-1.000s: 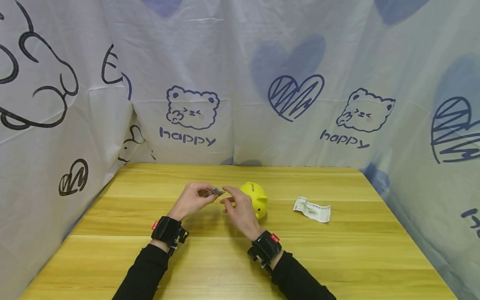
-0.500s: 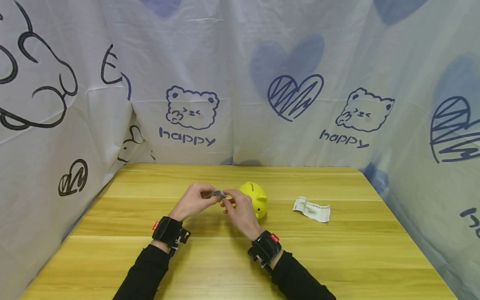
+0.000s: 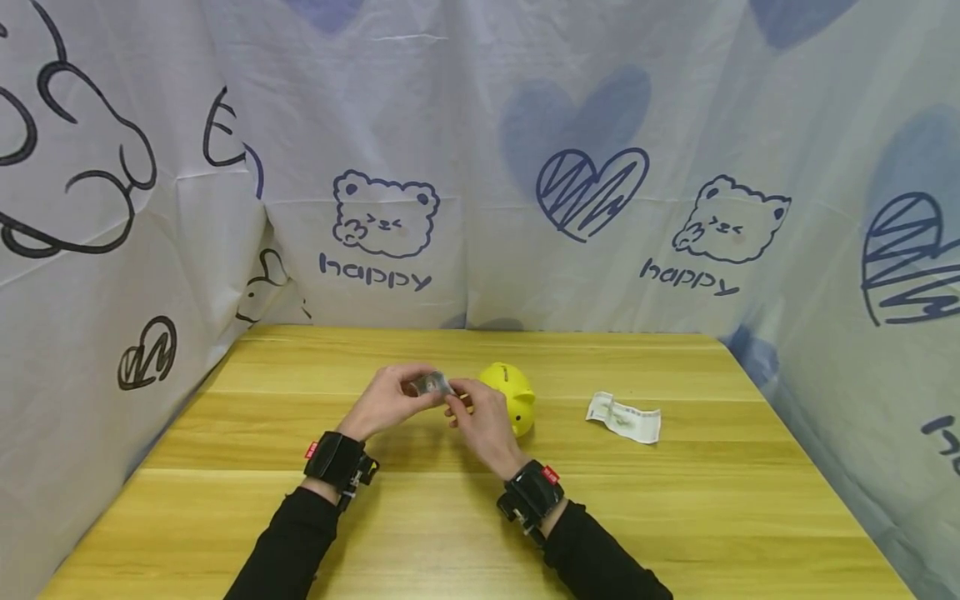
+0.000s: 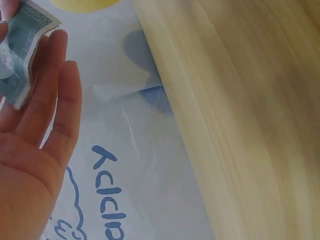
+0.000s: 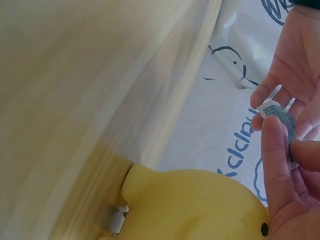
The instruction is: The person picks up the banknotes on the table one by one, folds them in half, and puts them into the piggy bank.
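A small folded banknote (image 3: 432, 383), grey-green with a pale edge, is stretched between both hands above the table. My left hand (image 3: 384, 404) holds its left end between thumb and fingers; in the left wrist view the note (image 4: 25, 35) lies against the fingers of that hand (image 4: 37, 135). My right hand (image 3: 483, 421) pinches the other end, its thumb and index finger meeting on the note (image 5: 281, 115) in the right wrist view. Just behind the right hand stands a yellow piggy bank (image 3: 512, 394) with a slot on top and its black eye toward me.
Another banknote (image 3: 626, 419), pale and creased, lies on the wooden table (image 3: 675, 500) to the right of the piggy bank. A white cloth (image 3: 480, 275) printed with bears and hearts hangs behind the table and along both sides.
My right fingers have closed on the banknote's free end, which only the left hand held a second ago. The note has since turned so its printed face shows more. Piggy bank and second note stay put.
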`<move>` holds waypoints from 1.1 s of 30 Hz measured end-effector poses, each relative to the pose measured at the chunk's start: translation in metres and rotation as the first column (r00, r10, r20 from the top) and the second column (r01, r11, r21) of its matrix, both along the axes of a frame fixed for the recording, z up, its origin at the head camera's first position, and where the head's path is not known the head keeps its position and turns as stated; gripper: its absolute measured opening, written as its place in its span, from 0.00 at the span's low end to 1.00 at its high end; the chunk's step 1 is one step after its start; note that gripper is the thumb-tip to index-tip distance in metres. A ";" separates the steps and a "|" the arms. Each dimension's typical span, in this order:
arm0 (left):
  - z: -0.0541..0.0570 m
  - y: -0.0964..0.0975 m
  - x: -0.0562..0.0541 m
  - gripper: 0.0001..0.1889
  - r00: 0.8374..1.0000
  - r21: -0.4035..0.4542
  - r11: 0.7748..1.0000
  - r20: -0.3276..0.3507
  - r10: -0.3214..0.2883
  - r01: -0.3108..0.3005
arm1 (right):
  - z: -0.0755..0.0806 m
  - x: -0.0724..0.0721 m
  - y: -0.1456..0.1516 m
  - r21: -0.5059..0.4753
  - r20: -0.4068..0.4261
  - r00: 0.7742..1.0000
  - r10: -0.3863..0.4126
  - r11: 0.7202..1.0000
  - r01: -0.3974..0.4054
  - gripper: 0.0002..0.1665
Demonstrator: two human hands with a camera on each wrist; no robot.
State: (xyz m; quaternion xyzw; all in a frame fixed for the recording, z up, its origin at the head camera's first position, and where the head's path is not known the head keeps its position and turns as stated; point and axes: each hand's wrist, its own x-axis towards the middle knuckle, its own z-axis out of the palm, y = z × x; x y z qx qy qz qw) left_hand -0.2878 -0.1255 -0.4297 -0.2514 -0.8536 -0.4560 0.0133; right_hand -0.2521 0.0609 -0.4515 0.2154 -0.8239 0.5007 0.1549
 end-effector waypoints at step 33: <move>-0.004 0.005 0.002 0.14 0.998 0.017 0.999 -0.054 -0.032 0.033 | 0.006 0.000 0.003 -0.103 -0.127 0.992 -0.006 0.995 -0.007 0.09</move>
